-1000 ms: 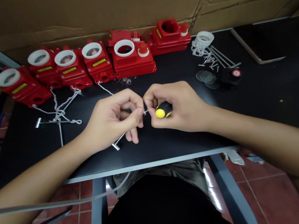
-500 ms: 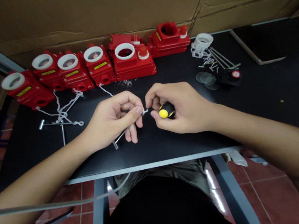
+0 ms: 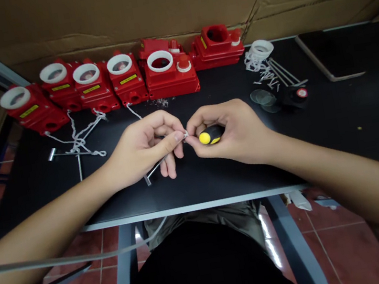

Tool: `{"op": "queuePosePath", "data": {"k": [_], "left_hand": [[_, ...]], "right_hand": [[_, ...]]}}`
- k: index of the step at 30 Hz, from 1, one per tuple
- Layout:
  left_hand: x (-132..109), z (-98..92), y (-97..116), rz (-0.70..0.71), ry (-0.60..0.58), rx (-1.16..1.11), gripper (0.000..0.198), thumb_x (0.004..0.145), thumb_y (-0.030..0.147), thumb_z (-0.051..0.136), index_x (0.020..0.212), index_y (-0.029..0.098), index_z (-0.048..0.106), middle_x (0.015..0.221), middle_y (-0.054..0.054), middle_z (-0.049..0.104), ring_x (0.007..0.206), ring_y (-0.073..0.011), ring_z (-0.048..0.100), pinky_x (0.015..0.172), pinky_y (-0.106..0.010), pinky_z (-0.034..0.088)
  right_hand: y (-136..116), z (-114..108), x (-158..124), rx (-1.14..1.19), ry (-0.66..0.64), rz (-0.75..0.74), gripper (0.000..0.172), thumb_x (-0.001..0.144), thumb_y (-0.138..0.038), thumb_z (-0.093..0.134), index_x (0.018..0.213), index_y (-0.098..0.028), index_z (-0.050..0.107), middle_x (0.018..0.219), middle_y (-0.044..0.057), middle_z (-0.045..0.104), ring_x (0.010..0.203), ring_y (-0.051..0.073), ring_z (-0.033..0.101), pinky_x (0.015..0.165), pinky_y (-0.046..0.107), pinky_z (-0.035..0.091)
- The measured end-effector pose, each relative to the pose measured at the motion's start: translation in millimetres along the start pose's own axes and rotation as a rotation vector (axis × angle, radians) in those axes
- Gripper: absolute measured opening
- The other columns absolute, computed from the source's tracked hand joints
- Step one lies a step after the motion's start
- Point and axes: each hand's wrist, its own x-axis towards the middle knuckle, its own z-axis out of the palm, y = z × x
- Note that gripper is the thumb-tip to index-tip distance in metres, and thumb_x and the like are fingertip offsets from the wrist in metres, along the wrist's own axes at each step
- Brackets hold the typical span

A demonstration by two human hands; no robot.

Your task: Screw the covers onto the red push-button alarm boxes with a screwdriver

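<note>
- At the centre of the frame, the left hand (image 3: 145, 147) closes thumb and forefinger on a small white-and-silver piece (image 3: 185, 135), too small to identify, above the black counter (image 3: 337, 136).
- The right hand (image 3: 236, 129) meets it fingertip to fingertip. It pinches the same piece while its curled fingers grip a stubby screwdriver with a black-and-yellow handle (image 3: 210, 135), yellow butt end toward the camera.
- A thin T-shaped metal rod (image 3: 153, 171) slants down and left from under the left hand, crossbar end lowest.
- A white cord (image 3: 133, 112) runs from behind the left hand up toward the boxes.
- Across the upper left and top centre, a row of red plastic boxes with white round rims (image 3: 128, 79) stands against a brown cardboard wall (image 3: 151, 3).
- A tangle of knotted white cord and metal rods (image 3: 78, 142) lies in front of the row, at left.
- In the upper right, a white plastic ring (image 3: 261, 47), loose metal pins (image 3: 275, 76) and clear round discs (image 3: 262, 97) sit near a dark flat tray (image 3: 337, 51).
</note>
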Motion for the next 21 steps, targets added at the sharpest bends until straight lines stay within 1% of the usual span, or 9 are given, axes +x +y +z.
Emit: {"op": "queuePosePath", "data": {"k": [2,6,9,12,15,18,19,21], "left_hand": [[0.1,0.2,-0.5,0.000,-0.006,-0.007,0.062,0.108,0.069,0.111,0.113,0.022,0.071,0.084,0.004,0.082,0.053,-0.0149,0.081,0.046,-0.019,0.062],[0.0,-1.5,-2.1,0.000,-0.006,0.005,0.060,0.110,0.067,0.109,0.113,0.021,0.071,0.083,0.004,0.081,0.050,-0.0131,0.077,0.045,-0.018,0.059],[0.4,-3.8,-3.7,0.000,-0.016,0.032,0.053,0.114,0.060,0.107,0.115,0.021,0.072,0.085,0.002,0.082,0.049,-0.0118,0.075,0.044,-0.018,0.057],[1.2,-5.3,-5.2,0.014,-0.030,0.077,0.042,0.116,0.049,0.104,0.116,0.021,0.072,0.087,0.001,0.083,0.050,-0.0103,0.071,0.045,-0.018,0.054],[1.7,-5.8,-5.4,0.021,-0.036,0.119,0.034,0.115,0.040,0.101,0.115,0.022,0.073,0.088,0.000,0.084,0.051,-0.0088,0.068,0.046,-0.017,0.052],[2.0,-6.3,-4.8,0.036,-0.039,0.147,0.030,0.112,0.035,0.099,0.111,0.022,0.072,0.088,-0.001,0.084,0.052,-0.0075,0.063,0.049,-0.017,0.051],[2.2,-6.6,-4.6,0.038,-0.038,0.159,0.029,0.111,0.034,0.098,0.110,0.022,0.073,0.088,-0.001,0.084,0.054,-0.0080,0.063,0.050,-0.017,0.052],[2.8,-7.2,-4.7,0.049,-0.030,0.191,0.026,0.108,0.033,0.097,0.108,0.021,0.074,0.088,-0.002,0.084,0.063,-0.0108,0.069,0.055,-0.018,0.053]], "right_hand": [[0.1,-0.7,0.0,-0.018,-0.004,0.006,0.006,0.092,-0.025,0.085,0.093,-0.021,0.081,0.079,-0.003,0.076,0.066,0.011,0.060,0.070,0.029,0.048],[1.4,-4.0,-0.1,-0.076,-0.015,-0.008,0.009,0.087,-0.023,0.080,0.095,-0.022,0.077,0.081,-0.004,0.075,0.068,0.011,0.060,0.071,0.031,0.047],[1.5,-6.6,0.1,-0.120,-0.007,-0.049,0.007,0.089,-0.024,0.078,0.096,-0.023,0.075,0.082,-0.004,0.075,0.070,0.012,0.061,0.073,0.032,0.048],[1.2,-7.6,0.7,-0.149,0.003,-0.085,0.006,0.090,-0.024,0.076,0.095,-0.024,0.073,0.082,-0.004,0.075,0.071,0.013,0.062,0.074,0.032,0.049],[1.3,-7.9,1.1,-0.175,-0.007,-0.087,0.006,0.091,-0.025,0.076,0.095,-0.025,0.071,0.081,-0.004,0.074,0.071,0.014,0.061,0.075,0.033,0.049],[1.4,-8.3,1.0,-0.206,-0.014,-0.099,0.007,0.091,-0.027,0.076,0.095,-0.025,0.071,0.082,-0.003,0.075,0.072,0.015,0.061,0.075,0.032,0.049],[1.3,-8.5,0.9,-0.221,-0.013,-0.107,0.007,0.092,-0.028,0.076,0.095,-0.025,0.070,0.083,-0.003,0.075,0.071,0.015,0.061,0.075,0.032,0.049],[0.9,-8.8,0.6,-0.252,-0.009,-0.130,0.007,0.092,-0.029,0.076,0.095,-0.025,0.070,0.084,-0.002,0.076,0.071,0.015,0.062,0.075,0.032,0.049]]}}
